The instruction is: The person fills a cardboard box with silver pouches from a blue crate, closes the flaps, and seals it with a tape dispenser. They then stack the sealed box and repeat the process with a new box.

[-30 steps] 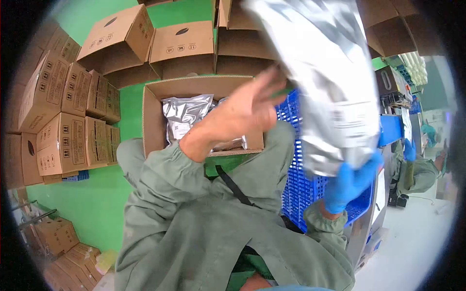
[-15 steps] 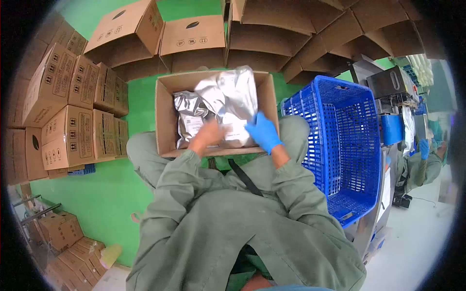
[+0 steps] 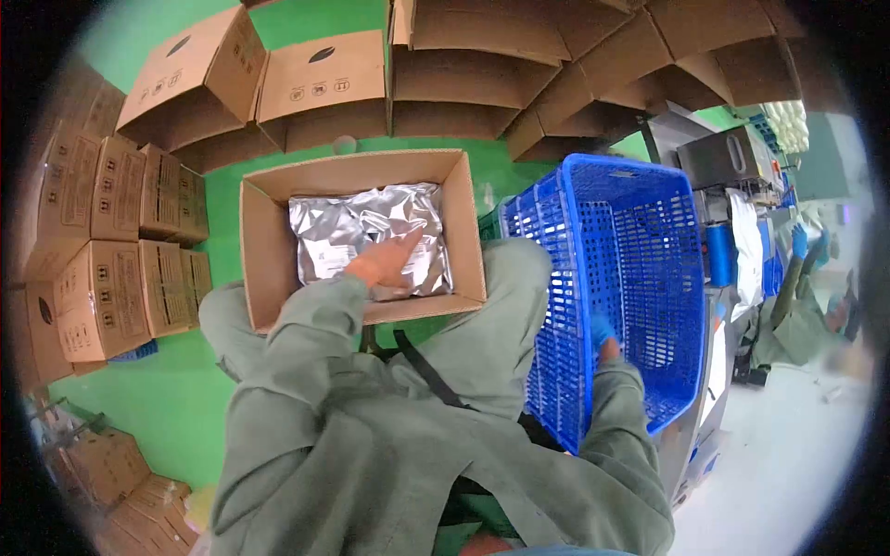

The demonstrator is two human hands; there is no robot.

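Note:
Two silver foil pouches (image 3: pixel 326 227) with white labels lie side by side inside an open cardboard box (image 3: pixel 261 250) between my legs. My left hand (image 3: pixel 385 261), bare, rests on the right pouch with its fingers stretched out. My right hand (image 3: pixel 604 337), in a blue glove, is down in a tall blue plastic basket (image 3: pixel 573 306) beside my right knee. Its fingers blend into the blue lattice, so what they touch is not visible.
Stacked printed cartons (image 3: pixel 107 292) stand at the left. Several open cardboard boxes (image 3: pixel 320 93) line the far side. At the right are a metal machine (image 3: pixel 728 157) and another person in a green sleeve (image 3: pixel 788 283) and blue gloves. The floor (image 3: pixel 167 398) is green.
The raised foil pouch now lies flat in the box. My right hand has let go of it and moved right into the basket. My left hand stays over the pouches.

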